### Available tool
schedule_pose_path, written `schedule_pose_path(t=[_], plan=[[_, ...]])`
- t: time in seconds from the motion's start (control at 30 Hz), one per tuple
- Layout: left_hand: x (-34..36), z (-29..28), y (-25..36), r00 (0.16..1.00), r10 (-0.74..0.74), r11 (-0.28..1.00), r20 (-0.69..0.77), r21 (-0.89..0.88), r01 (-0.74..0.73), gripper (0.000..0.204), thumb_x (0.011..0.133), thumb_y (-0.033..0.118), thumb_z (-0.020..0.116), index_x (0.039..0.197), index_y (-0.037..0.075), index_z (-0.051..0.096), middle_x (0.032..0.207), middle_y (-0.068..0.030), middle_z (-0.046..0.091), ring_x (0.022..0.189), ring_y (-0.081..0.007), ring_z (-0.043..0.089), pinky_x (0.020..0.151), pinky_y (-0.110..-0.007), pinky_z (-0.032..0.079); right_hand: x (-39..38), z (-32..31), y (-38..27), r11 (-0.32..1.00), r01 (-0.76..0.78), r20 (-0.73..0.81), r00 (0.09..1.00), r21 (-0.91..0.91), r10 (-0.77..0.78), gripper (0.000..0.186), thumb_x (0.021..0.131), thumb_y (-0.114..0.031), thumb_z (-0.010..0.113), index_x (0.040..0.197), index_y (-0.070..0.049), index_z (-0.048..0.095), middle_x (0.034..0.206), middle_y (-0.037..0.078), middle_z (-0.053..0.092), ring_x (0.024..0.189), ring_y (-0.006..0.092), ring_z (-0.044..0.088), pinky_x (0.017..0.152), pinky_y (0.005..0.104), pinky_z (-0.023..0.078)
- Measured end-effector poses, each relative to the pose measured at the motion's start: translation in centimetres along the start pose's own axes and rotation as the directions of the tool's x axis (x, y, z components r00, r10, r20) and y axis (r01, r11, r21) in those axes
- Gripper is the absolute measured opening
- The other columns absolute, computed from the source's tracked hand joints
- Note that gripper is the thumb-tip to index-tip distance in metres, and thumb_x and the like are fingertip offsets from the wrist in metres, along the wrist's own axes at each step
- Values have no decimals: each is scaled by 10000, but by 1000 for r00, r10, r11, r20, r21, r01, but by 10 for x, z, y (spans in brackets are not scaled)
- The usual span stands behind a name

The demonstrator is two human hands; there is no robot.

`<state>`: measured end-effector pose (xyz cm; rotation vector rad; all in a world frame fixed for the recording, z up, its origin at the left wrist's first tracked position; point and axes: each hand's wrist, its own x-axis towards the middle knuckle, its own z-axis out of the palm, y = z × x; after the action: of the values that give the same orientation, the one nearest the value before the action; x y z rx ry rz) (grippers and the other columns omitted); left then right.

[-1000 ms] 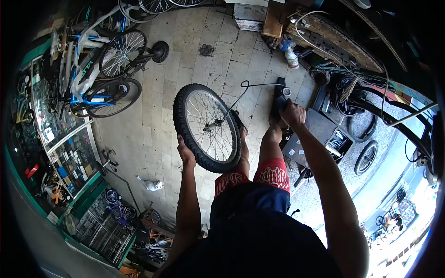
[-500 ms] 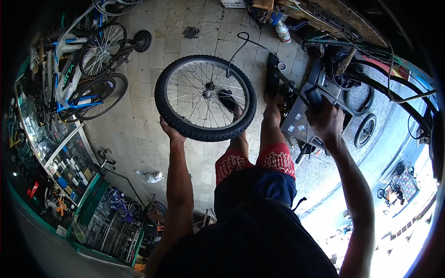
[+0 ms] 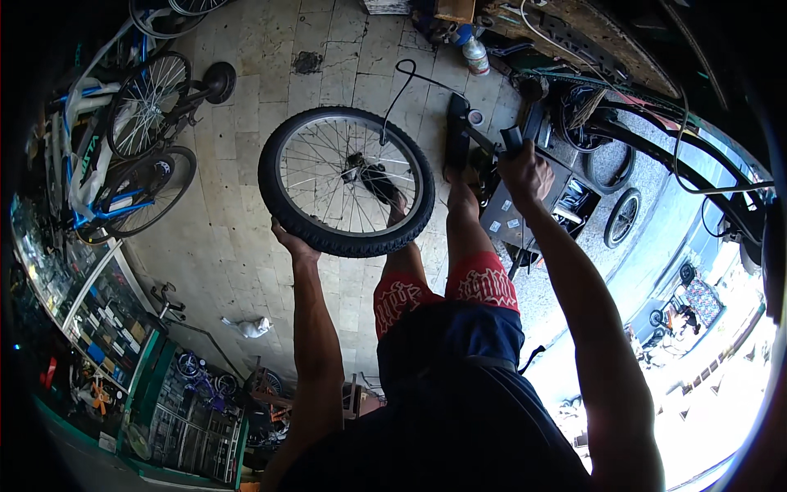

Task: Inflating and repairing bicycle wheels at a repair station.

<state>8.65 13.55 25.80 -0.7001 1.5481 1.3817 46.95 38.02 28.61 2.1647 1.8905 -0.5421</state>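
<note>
A bicycle wheel (image 3: 352, 170) with a knobby black tyre and silver spokes is held up in front of my legs. My left hand (image 3: 296, 243) is closed on the tyre at its near left edge. A thin black hose (image 3: 397, 100) runs from the wheel's rim to a floor pump (image 3: 482, 140) beside my right foot. Around the pump's dark handle (image 3: 512, 142) my right hand (image 3: 529, 174) is wrapped, with the handle low and little shaft showing. The pump's foot is hard to make out near my black sandal (image 3: 457, 135).
Bicycles (image 3: 123, 148) lean at the left beside a glass display case (image 3: 106, 316). A white cat (image 3: 248, 327) lies on the tiled floor. At the right stand a metal box (image 3: 512, 213) and loose small wheels (image 3: 623, 217). A bottle (image 3: 475, 57) stands at the back.
My right hand has pushed the pump handle down toward the pump body, so less shaft shows. The left hand keeps its hold on the wheel. The whole view has shifted slightly.
</note>
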Motion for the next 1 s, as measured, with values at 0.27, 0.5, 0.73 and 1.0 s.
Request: schedule_pose_path(t=[0.27,0.5,0.73,1.0], plan=[[43,7,-8,979,170,970,-115,192,-146,595,955,662,369,906,123,616,690,-63,580,616,-232,553,605,-359,473,27,57,1,990,-133,-28,991,-52,131,357,825,-377,615,946,-44,573,786,209,722,705,433,694,695,505,544],[113,35,-45,947,316,366,52,915,-172,680,940,672,406,840,48,659,685,-142,629,618,-287,581,632,-399,499,45,88,-1,980,-185,-55,982,-73,181,362,810,-370,634,939,-38,562,791,209,721,706,443,687,676,506,539],[141,92,-153,835,273,-227,477,876,-426,647,839,659,595,791,22,699,672,-168,671,558,-315,646,531,-461,527,34,89,28,989,-114,-21,993,93,117,244,781,-229,675,881,-8,664,705,166,698,587,347,656,595,459,523],[119,64,-265,707,276,-375,652,750,-545,529,742,558,735,770,38,640,685,-133,582,506,-253,530,430,-380,458,-27,-41,30,962,241,159,952,131,-260,98,724,-48,646,643,-61,594,540,28,590,405,131,486,410,271,410]])
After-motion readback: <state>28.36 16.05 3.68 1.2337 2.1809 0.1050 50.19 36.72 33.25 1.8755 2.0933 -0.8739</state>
